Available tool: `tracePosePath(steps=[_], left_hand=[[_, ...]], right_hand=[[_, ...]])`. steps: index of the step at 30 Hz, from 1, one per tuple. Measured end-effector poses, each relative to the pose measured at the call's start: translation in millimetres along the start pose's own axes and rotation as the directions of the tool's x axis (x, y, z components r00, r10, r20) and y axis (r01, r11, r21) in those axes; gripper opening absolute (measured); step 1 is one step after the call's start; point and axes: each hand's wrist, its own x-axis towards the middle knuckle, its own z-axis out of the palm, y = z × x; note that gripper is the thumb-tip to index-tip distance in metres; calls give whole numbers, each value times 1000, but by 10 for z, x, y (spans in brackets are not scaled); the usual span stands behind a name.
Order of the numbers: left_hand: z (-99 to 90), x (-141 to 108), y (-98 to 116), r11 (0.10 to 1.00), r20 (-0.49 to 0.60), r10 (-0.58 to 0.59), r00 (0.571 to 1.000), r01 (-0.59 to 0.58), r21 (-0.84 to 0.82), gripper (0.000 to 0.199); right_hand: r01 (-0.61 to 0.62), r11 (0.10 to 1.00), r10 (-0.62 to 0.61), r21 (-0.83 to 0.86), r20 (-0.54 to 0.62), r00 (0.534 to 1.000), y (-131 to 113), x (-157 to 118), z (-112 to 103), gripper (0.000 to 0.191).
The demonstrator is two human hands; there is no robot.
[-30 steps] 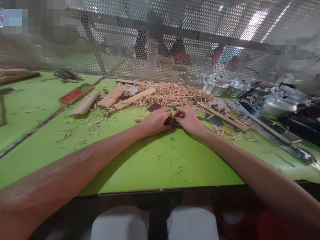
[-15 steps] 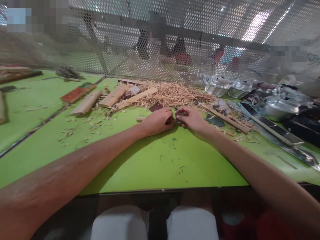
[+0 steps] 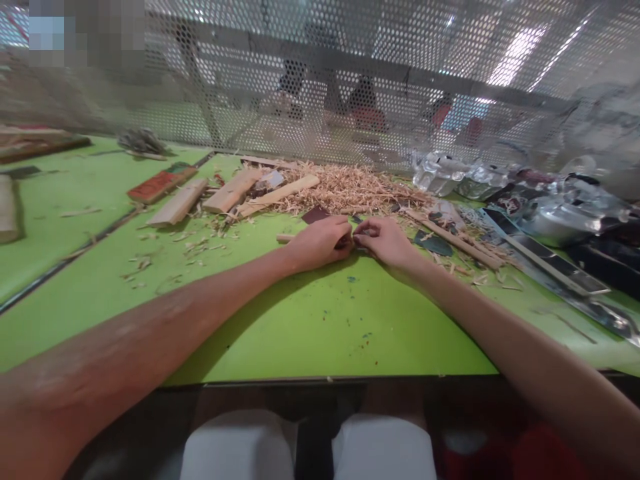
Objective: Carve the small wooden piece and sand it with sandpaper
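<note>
My left hand [image 3: 323,241] is curled closed low over the green table [image 3: 310,333]. A thin wooden stick [image 3: 285,238] pokes out on its wrist side; the part under the hand is hidden, and it seems to run into the fingers. Close beside it on the right, my right hand [image 3: 383,241] has thumb and fingers pinched together, facing the left fingertips. Whatever it pinches is too small to make out. A dark red sheet [image 3: 315,214] lies just behind my left hand, and a dark green piece [image 3: 434,243] to the right of my right hand.
Wood shavings [image 3: 360,187] are heaped behind the hands, against a perforated metal screen [image 3: 320,120]. Flat wooden pieces [image 3: 179,202] and a red painted block [image 3: 160,185] lie at left. Clear plastic-wrapped items [image 3: 565,213] and a long wooden strip [image 3: 455,239] are at right.
The whole view has shifted slightly, moving the scene a little to the right. My right fingers have closed in slightly; my left hand stays nearly the same.
</note>
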Motion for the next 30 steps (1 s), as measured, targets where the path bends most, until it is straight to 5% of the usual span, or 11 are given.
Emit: tracePosePath(steps=[6,17,22,25,30], left_hand=[[-10,2,26,1000,12,-3,1000,3,-17,7],[-9,-4,5,1000,-6,3,1000,-3,-24,7],[10,17,-18,999,-7,-7,1000,7,-33,13],[15,26,-30,999,-12,3,1000,-4,-41,13],[-5,16,-18,1000,17,4,1000,-3,-25,13]], right_hand=[[60,993,-68,-97,-79,995,31,34,5,6],[147,969,-155,-199,-26,988,-8,52,-12,14],[13,1000,-13,-16,20,1000,-37,13,-82,5],[-80,986,82,146,-6,997,-19,-16,-90,19],[-11,962,26,272,-50,998,-6,-10,-104,20]])
